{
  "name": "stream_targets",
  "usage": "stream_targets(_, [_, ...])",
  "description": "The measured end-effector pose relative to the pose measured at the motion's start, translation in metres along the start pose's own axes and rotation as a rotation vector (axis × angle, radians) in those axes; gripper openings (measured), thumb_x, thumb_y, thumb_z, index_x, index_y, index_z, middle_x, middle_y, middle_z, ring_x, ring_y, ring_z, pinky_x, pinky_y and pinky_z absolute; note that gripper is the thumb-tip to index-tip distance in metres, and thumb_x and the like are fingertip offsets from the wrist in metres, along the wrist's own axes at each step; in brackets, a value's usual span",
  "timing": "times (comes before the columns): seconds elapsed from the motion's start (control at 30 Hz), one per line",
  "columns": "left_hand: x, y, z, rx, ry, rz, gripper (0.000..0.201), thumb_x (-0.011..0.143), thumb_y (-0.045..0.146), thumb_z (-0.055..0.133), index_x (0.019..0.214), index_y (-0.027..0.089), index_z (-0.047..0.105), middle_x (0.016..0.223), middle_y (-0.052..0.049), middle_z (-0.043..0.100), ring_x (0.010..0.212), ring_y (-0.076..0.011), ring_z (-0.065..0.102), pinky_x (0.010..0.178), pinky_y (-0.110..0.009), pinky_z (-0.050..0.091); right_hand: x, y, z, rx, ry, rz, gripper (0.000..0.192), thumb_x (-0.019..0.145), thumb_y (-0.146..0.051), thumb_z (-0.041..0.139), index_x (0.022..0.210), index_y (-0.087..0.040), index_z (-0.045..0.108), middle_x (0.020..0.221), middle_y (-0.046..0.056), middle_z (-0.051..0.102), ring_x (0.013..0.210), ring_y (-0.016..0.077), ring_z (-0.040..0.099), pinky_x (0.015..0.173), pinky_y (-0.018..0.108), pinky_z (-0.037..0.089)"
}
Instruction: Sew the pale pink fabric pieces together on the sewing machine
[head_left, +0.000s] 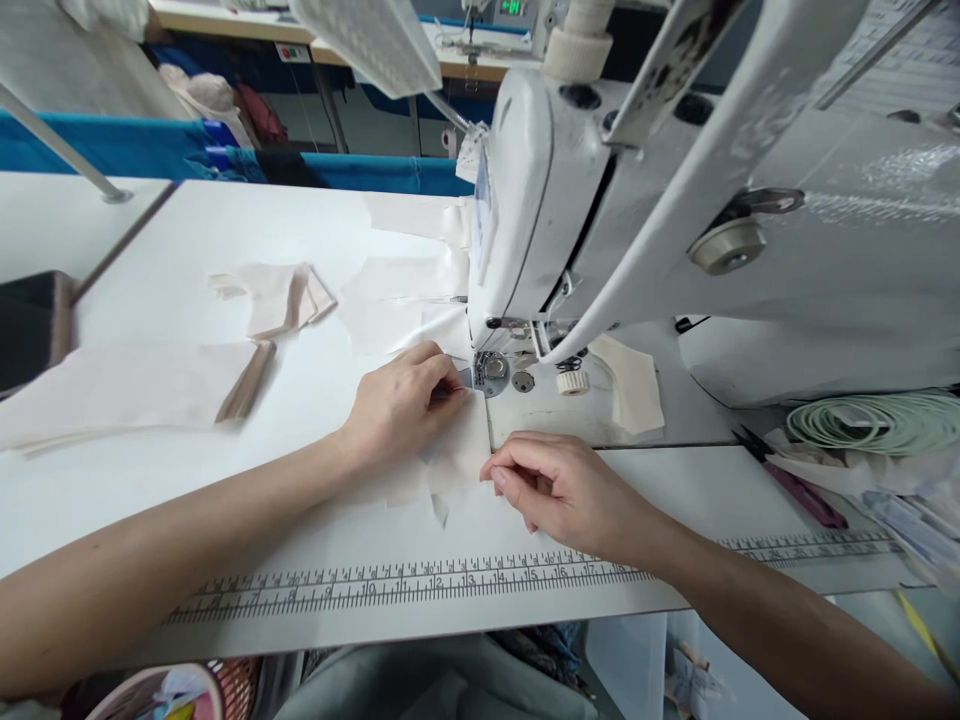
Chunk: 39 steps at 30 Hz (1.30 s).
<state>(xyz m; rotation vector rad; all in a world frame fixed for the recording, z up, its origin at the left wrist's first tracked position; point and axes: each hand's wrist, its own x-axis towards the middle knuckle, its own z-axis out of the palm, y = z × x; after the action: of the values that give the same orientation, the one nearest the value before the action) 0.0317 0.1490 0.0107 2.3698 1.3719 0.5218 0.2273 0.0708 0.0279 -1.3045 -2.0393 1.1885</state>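
Note:
A pale cream cloth piece (461,455) lies on the white table just in front of the sewing machine's (517,190) needle plate (493,370). On its upper left part rests my left hand (409,405), thumb and forefinger pinched together at the cloth's far edge, close to the presser foot. My right hand (559,490) is curled at the cloth's right edge, with its thumb and forefinger closed on that edge. The fingertips of my left hand are partly hidden. More pale cloth (405,305) lies flat beyond my left hand, beside the machine head.
Stacks of cut cloth (142,395) and folded pieces (277,295) lie on the left. Another cut piece (630,385) sits under the machine arm. Purple-handled scissors (806,495) and coiled green cord (881,420) are on the right. A printed ruler (435,578) runs along the front edge.

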Motion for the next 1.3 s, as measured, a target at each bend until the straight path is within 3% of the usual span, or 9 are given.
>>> stream_targets(0.2, [0.0,0.001,0.001,0.004,0.001,0.003,0.009,0.087,0.024,0.057,0.082,0.018,0.062,0.091,0.0,0.061,0.079,-0.0133,0.059,0.059,-0.024,0.039,0.0,0.005,0.001,-0.222,0.106,-0.133,0.023,0.095,-0.02,0.045,0.084,-0.016,0.065,0.071,0.0,0.059,0.061,0.009,0.053,0.057,0.021,0.039])
stream_targets(0.33, [0.0,0.0,0.002,0.02,0.015,0.01,0.007,0.086,0.023,0.058,0.082,0.018,0.062,0.09,0.0,0.061,0.08,-0.0133,0.059,0.059,-0.023,0.04,0.0,0.014,0.007,-0.642,0.281,-0.277,0.031,0.1,-0.025,0.038,0.11,-0.013,0.065,0.086,0.004,0.064,0.063,0.0095,0.056,0.055,0.022,0.038])
stream_targets(0.47, [-0.001,-0.001,0.003,0.031,0.018,0.013,0.007,0.086,0.023,0.058,0.082,0.018,0.061,0.089,0.0,0.06,0.079,-0.0135,0.059,0.059,-0.024,0.04,0.003,0.017,0.013,-0.935,0.331,-0.31,0.037,0.101,-0.03,0.041,0.125,-0.012,0.061,0.091,0.005,0.064,0.061,0.01,0.056,0.049,0.024,0.037])
stream_targets(0.87, [-0.001,0.001,0.004,0.053,0.002,0.008,0.006,0.086,0.022,0.057,0.083,0.018,0.061,0.092,0.0,0.061,0.083,-0.0151,0.06,0.059,-0.026,0.043,0.007,0.014,0.018,-1.076,0.31,-0.284,0.035,0.101,-0.029,0.042,0.123,-0.013,0.064,0.088,0.003,0.061,0.059,0.009,0.052,0.05,0.024,0.038])
stream_targets(0.97, [-0.002,-0.001,-0.001,0.083,0.01,0.016,0.008,0.085,0.021,0.058,0.091,0.017,0.06,0.096,-0.003,0.062,0.082,-0.0161,0.061,0.059,-0.027,0.047,0.007,0.012,0.017,-1.077,0.294,-0.269,0.035,0.101,-0.028,0.041,0.124,-0.013,0.062,0.09,0.004,0.061,0.062,0.0092,0.053,0.053,0.024,0.04])
stream_targets(1.03, [-0.005,0.0,-0.006,0.129,0.06,0.089,0.017,0.086,0.022,0.056,0.101,0.015,0.059,0.101,-0.006,0.063,0.087,-0.0192,0.061,0.06,-0.029,0.051,0.007,0.011,0.017,-1.081,0.28,-0.26,0.034,0.101,-0.028,0.041,0.124,-0.013,0.062,0.091,0.004,0.06,0.065,0.0099,0.054,0.055,0.025,0.041])
stream_targets(1.13, [-0.013,0.003,-0.013,0.211,0.114,0.345,0.023,0.093,0.021,0.046,0.111,0.012,0.059,0.112,-0.012,0.063,0.103,-0.0236,0.058,0.074,-0.035,0.057,0.006,0.01,0.017,-1.087,0.268,-0.248,0.033,0.101,-0.027,0.041,0.123,-0.014,0.061,0.09,0.004,0.06,0.067,0.0111,0.056,0.056,0.026,0.041])
stream_targets(1.2, [-0.021,0.007,-0.013,0.271,0.093,0.501,0.026,0.097,0.019,0.041,0.11,0.01,0.061,0.12,-0.014,0.062,0.113,-0.0252,0.056,0.088,-0.038,0.057,0.006,0.009,0.017,-1.089,0.259,-0.243,0.031,0.101,-0.027,0.041,0.12,-0.015,0.062,0.089,0.004,0.06,0.067,0.0114,0.056,0.056,0.026,0.041])
stream_targets(1.3, [-0.032,0.01,-0.008,0.362,0.042,0.582,0.029,0.098,0.021,0.041,0.109,0.008,0.065,0.127,-0.015,0.06,0.121,-0.0281,0.054,0.099,-0.041,0.053,0.006,0.01,0.017,-1.088,0.242,-0.239,0.03,0.1,-0.026,0.041,0.115,-0.014,0.064,0.091,0.005,0.059,0.068,0.0117,0.057,0.057,0.026,0.042])
